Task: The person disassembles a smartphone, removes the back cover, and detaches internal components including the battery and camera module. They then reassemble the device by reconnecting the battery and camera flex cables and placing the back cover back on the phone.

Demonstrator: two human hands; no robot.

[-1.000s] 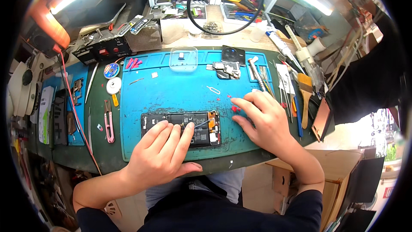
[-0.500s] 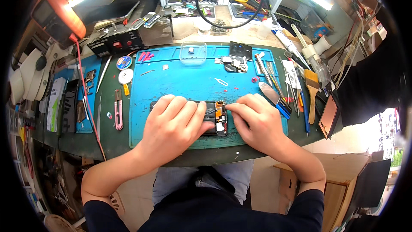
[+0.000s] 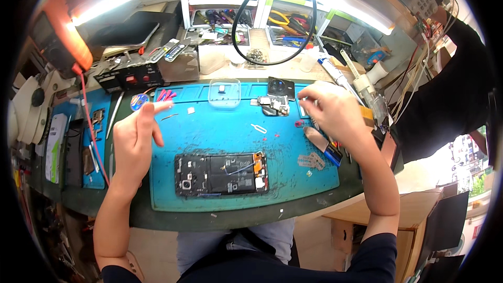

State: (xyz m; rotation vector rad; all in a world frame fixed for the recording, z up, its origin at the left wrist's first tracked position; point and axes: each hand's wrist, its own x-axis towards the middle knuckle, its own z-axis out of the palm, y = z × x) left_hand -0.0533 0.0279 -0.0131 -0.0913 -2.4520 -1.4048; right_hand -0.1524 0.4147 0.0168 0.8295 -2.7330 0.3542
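An opened black phone point(image 3: 199, 173), with battery, orange flex and a thin blue cable visible, lies on the blue mat point(image 3: 236, 136). Raised left of centre, my left hand point(image 3: 136, 141) is open, index finger stretched toward several pink pieces point(image 3: 165, 94). At the mat's upper right, my right hand point(image 3: 332, 112) hovers with curled, separated fingers over slim tools point(image 3: 303, 110), partly hiding them. Beside it are a blade tool point(image 3: 317, 139), metal plates point(image 3: 306, 161), loose phone parts point(image 3: 275, 105) and a black camera cover point(image 3: 281, 86). A clear box point(image 3: 224, 99) stands at the back.
A power unit point(image 3: 126, 78) and orange meter point(image 3: 76, 42) stand back left. Tool bins point(image 3: 288, 31) line the back, below a bright tube light. A black cable loop point(image 3: 236, 31) hangs over them. A dark fabric-like shape point(image 3: 440, 99) fills the right side.
Both hands have left the phone: my left lifted leftward and opened out, my right moved up toward the tools at back right. The phone is uncovered, and the view has shifted.
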